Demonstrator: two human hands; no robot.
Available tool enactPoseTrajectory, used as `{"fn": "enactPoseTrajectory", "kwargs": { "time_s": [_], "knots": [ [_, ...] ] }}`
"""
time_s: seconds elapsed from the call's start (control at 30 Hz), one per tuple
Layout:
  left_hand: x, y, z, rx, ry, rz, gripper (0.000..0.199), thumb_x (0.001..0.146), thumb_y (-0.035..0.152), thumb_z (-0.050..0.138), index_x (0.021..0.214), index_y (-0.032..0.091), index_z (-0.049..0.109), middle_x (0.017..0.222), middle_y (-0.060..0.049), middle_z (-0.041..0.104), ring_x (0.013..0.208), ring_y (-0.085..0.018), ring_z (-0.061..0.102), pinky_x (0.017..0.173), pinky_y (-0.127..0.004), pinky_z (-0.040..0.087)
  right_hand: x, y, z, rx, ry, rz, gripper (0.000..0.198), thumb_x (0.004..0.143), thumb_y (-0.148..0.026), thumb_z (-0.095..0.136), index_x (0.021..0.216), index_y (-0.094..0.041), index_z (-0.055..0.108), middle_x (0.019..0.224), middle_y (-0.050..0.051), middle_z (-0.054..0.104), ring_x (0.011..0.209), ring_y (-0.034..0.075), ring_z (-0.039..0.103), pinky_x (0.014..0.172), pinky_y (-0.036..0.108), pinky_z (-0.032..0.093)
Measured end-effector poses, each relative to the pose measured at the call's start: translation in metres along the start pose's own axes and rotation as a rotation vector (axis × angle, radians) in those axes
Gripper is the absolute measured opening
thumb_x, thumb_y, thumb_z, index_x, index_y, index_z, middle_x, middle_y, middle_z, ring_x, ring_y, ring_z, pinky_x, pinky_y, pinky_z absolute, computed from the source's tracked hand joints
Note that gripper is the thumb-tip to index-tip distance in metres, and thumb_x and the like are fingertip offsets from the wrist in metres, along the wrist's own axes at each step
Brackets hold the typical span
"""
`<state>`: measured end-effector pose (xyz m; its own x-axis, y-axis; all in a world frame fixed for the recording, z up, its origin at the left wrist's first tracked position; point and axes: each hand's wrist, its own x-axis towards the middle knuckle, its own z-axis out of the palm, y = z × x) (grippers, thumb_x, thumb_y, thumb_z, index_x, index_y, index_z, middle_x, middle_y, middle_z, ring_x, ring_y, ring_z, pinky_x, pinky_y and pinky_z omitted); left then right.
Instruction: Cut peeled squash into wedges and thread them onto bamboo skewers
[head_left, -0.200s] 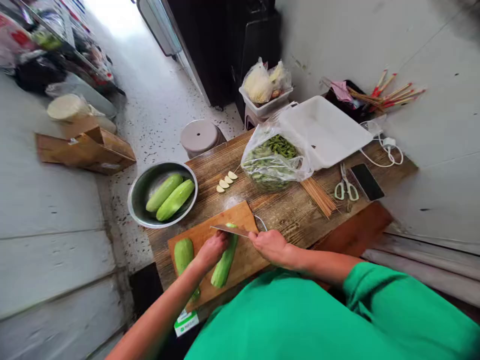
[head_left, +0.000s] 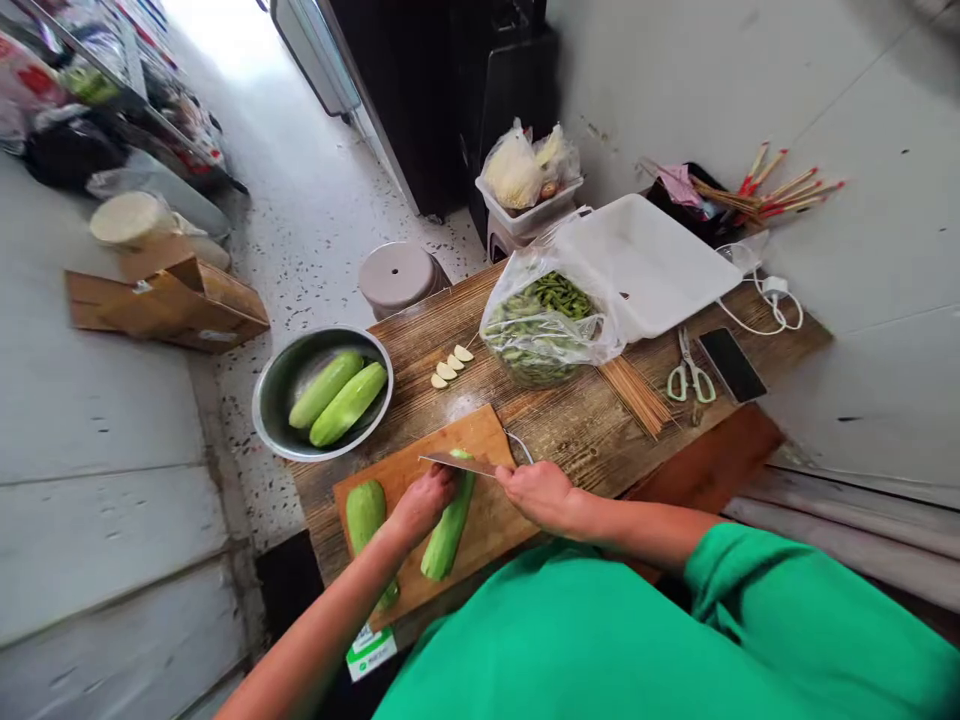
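Note:
My right hand (head_left: 544, 495) is closed round the handle of a knife (head_left: 469, 463). The blade points left and lies across the upper end of a peeled green zucchini (head_left: 448, 530). Against that zucchini's left side, just under the blade, my left hand (head_left: 426, 503) is closed, its fingertips partly hidden. The zucchini rests lengthwise on a wooden cutting board (head_left: 491, 525). Another zucchini (head_left: 365, 512) lies at the board's left, partly covered by my left forearm. Beyond the board, several pale cut slices (head_left: 448, 370) sit in a row on the wooden table (head_left: 420, 335).
A metal bowl (head_left: 262, 410) with two zucchinis stands left of the board. Farther back are a bag of green pods (head_left: 551, 310) and a white tray (head_left: 652, 265). Wooden skewers (head_left: 636, 395), scissors (head_left: 688, 370) and a phone (head_left: 733, 364) lie right. A stool (head_left: 397, 275) stands behind the table.
The whole view has shifted very slightly. Both hands, the knife and the zucchini keep the same positions relative to one another.

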<state>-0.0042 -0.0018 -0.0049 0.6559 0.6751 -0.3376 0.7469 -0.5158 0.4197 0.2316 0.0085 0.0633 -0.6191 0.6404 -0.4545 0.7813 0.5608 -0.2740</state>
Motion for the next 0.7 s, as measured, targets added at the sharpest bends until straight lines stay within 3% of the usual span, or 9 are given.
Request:
{"fn": "enactPoseTrajectory", "kwargs": {
  "time_s": [0.3,0.57,0.7],
  "knots": [
    [-0.002,-0.002,0.007,0.034,0.024,-0.006,0.033,0.085,0.013,0.036,0.113,0.015,0.053,0.111,-0.011,0.052,0.111,-0.025,0.042,0.085,-0.036,0.046,0.0,0.001,0.001,-0.001,-0.036,-0.01,0.016,0.088,-0.011,0.034,0.098,-0.01,0.046,0.074,0.015,0.067,0.073,0.022,0.067,0.057,0.027,0.05],
    [-0.002,-0.004,0.008,0.027,0.087,0.027,0.037,0.084,0.011,0.037,0.117,0.018,0.052,0.118,-0.011,0.048,0.117,-0.025,0.037,0.09,-0.038,0.044,0.013,0.006,0.026,-0.01,-0.088,0.005,0.017,0.087,-0.008,0.035,0.101,-0.008,0.045,0.074,0.017,0.067,0.074,0.023,0.067,0.058,0.029,0.051],
    [-0.001,0.003,0.007,0.057,0.068,-0.026,0.034,0.085,0.014,0.037,0.114,0.016,0.054,0.113,-0.012,0.051,0.11,-0.024,0.043,0.089,-0.039,0.044,0.015,0.012,0.035,-0.016,-0.095,-0.007,0.021,0.087,-0.007,0.035,0.107,-0.009,0.043,0.077,0.017,0.068,0.075,0.023,0.067,0.059,0.031,0.051]
  ]
}}
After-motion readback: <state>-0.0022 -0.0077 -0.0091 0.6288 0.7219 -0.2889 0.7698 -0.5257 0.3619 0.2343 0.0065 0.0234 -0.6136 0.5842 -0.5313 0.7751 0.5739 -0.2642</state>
